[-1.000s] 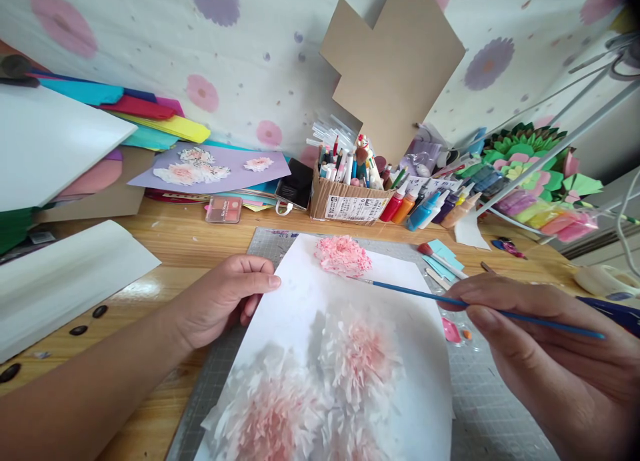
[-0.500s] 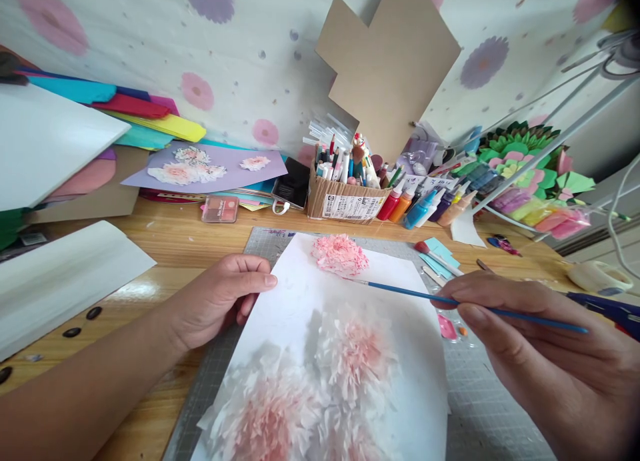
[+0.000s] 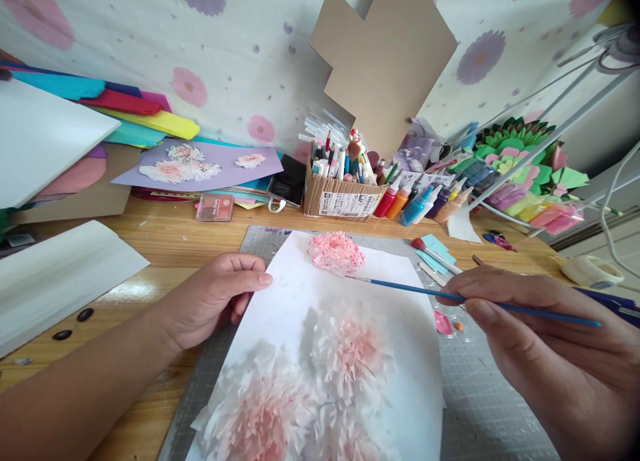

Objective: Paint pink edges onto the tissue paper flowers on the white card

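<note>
Below and between the fingers of both hands, nearest the viewer: three pale paper flowers [image 3: 355, 347], pink at the centres, on a white sheet [image 3: 285, 311]. The frame cuts off the lowest two. Grey cutting mat [image 3: 475, 407] underneath.

Right hand [image 3: 545, 341]: fingers clamped on the handle of a blue brush [image 3: 410, 288], thumb opposing. Pink pan [image 3: 443, 323] just below these fingers.

Left hand [image 3: 215, 297]: fingers pinched on the sheet's left edge, thumb uppermost.

Ahead of and between both sets of fingers, at the sheet's far end: ruffled pink flower [image 3: 336, 251]. Brush lies nearly level, tip leftward, at this flower's near edge; contact with the petals cannot be told.

Handling, as judged: left pinch best firm but not pulling, so the sheet lies steady. Brush best steered from the fingers in small, light movements; the ruffles look thin, liable to flatten or tear. Right hand best held clear of the pale flowers.

Beyond the right fingers: blue slips [image 3: 436, 255]. Farther, across the wooden surface [image 3: 165, 247]: cardboard box [image 3: 345, 199] of pens, ahead of both hands; paint bottles [image 3: 420, 206] to its right.
</note>
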Available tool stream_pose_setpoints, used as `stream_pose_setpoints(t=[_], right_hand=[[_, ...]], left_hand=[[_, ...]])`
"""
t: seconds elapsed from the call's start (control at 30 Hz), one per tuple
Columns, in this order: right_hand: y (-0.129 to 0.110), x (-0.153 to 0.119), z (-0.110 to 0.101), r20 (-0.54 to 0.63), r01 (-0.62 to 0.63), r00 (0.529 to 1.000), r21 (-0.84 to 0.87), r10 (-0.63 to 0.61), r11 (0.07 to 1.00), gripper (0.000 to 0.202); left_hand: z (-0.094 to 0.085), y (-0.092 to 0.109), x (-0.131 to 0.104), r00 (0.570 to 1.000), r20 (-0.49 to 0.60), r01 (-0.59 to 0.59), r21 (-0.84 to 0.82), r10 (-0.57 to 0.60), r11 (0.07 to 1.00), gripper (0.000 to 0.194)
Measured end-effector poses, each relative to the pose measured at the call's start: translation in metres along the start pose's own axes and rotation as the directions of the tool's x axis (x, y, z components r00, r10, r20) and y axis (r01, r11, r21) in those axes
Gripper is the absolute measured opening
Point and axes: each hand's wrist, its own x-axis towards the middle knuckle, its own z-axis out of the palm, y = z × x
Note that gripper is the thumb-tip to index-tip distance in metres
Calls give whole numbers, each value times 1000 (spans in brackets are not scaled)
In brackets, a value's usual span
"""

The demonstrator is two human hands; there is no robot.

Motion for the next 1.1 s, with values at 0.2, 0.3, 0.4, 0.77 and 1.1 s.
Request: stream_pose_setpoints(t=[0.2, 0.3, 0.4, 0.77, 1.1], right_hand=[[4, 0, 0, 35, 7, 999, 25, -8, 1000, 11], [0, 1, 2, 56, -3, 998, 45, 1, 999, 14], [-4, 2, 3, 57, -30, 998, 50, 27, 998, 16], [-5, 3, 3, 21, -32, 999, 40, 31, 999, 16], [-6, 0, 7, 27, 37, 999, 53, -38, 998, 16]], left_hand=[[0, -1, 2, 1000, -5, -8, -5, 8, 1000, 37], [0, -1, 2, 1000, -12, -6, -3, 6, 1000, 37], [0, -1, 2, 1000, -16, -5, -3, 5, 1000, 36], [-1, -1, 2, 1000, -6, -7, 7, 7, 1000, 37], [2, 2, -1, 1000, -12, -1, 16, 1, 1000, 36]])
